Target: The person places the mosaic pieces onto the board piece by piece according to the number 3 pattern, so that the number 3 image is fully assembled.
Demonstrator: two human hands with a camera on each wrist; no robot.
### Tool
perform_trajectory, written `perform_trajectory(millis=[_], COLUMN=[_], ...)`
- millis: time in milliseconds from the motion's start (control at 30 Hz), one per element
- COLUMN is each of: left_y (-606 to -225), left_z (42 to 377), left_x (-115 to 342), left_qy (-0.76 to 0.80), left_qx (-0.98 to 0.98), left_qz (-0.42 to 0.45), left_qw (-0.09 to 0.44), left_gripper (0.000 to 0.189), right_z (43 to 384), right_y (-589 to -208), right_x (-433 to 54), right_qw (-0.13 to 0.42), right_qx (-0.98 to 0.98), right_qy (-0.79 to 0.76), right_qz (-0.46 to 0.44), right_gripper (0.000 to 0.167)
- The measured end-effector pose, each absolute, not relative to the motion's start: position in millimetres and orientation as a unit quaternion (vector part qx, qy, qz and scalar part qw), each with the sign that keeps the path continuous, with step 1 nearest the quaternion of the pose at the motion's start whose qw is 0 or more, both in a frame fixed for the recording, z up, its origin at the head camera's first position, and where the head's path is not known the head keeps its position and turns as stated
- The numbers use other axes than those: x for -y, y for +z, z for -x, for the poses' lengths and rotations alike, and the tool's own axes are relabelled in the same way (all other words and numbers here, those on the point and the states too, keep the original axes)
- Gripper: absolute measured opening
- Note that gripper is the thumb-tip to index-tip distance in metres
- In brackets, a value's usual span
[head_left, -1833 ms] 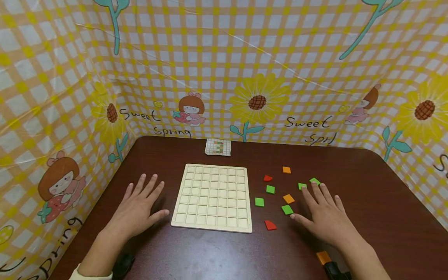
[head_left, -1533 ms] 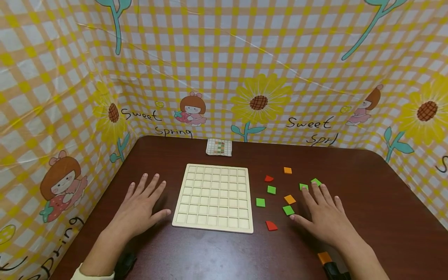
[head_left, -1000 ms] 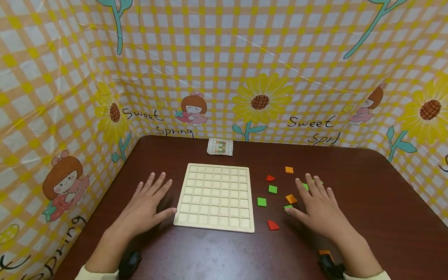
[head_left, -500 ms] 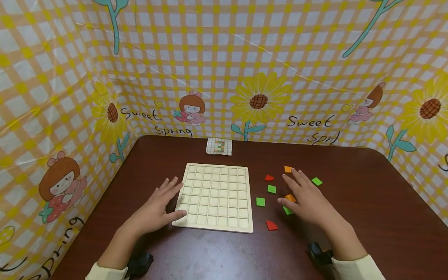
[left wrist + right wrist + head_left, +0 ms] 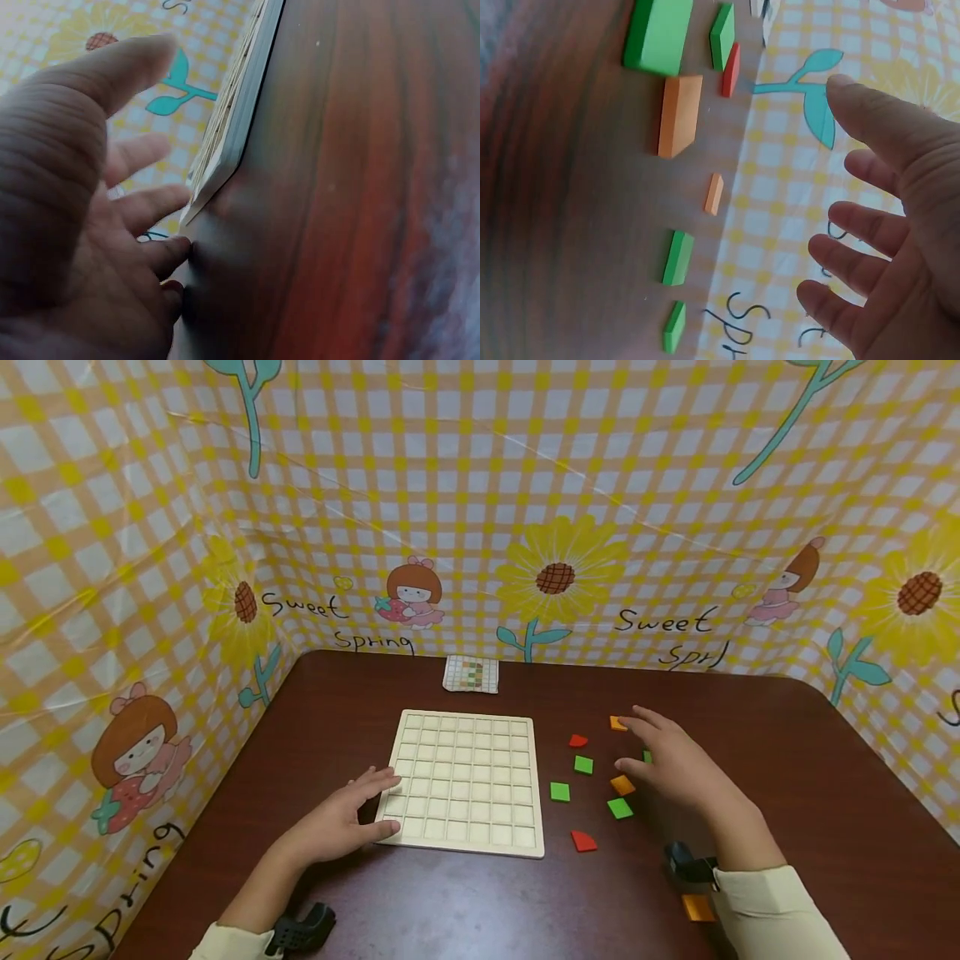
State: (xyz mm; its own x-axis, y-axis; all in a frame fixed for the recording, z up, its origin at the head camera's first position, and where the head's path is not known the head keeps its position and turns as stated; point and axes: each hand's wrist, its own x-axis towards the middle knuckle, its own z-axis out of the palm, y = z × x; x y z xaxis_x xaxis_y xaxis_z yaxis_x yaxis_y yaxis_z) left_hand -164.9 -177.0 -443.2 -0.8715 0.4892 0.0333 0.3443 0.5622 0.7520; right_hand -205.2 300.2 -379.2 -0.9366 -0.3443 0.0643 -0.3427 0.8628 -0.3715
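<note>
A pale wooden board [image 5: 461,783] with a grid of square recesses lies on the table. My left hand [image 5: 341,818] is at its left edge, thumb and fingers spread over the border; in the left wrist view the fingers [image 5: 154,210] are extended beside the board's corner. My right hand [image 5: 678,768] hovers over the loose tiles with nothing in its grasp, fingertips close to the far orange tile [image 5: 618,723]. Around it lie another orange tile [image 5: 622,785], green tiles [image 5: 620,808] and red quarter-round pieces [image 5: 583,842]. One green tile is mostly hidden behind the right hand.
A small card [image 5: 471,674] with a coloured grid pattern lies at the table's back edge. Another orange piece [image 5: 698,908] is near the right forearm. A checked, flower-printed cloth [image 5: 465,527] encloses the back and sides of the dark table [image 5: 480,910].
My left hand has moved right from the bare table onto the board's left edge. My right hand has lifted and shifted left and away from me, toward the far orange tile. The pieces stay put.
</note>
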Motion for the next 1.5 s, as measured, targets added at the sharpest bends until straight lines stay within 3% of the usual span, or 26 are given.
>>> perform_trajectory(millis=[667, 1500], left_y=[-449.3, -448.9], left_z=[163.6, 166.0], left_x=[181.2, 182.8], left_qy=[0.344, 0.342], left_qx=[-0.884, -0.884], left_qz=[-0.300, -0.298], left_qw=[0.098, 0.111], left_gripper=[0.062, 0.063], right_z=[245.6, 291.8], right_y=[-384.5, -425.3], right_x=[-317.8, -347.1], right_qw=[0.038, 0.106], right_qx=[-0.950, -0.927], right_qy=[-0.269, -0.346], right_qz=[0.150, 0.097], right_gripper=[0.061, 0.048])
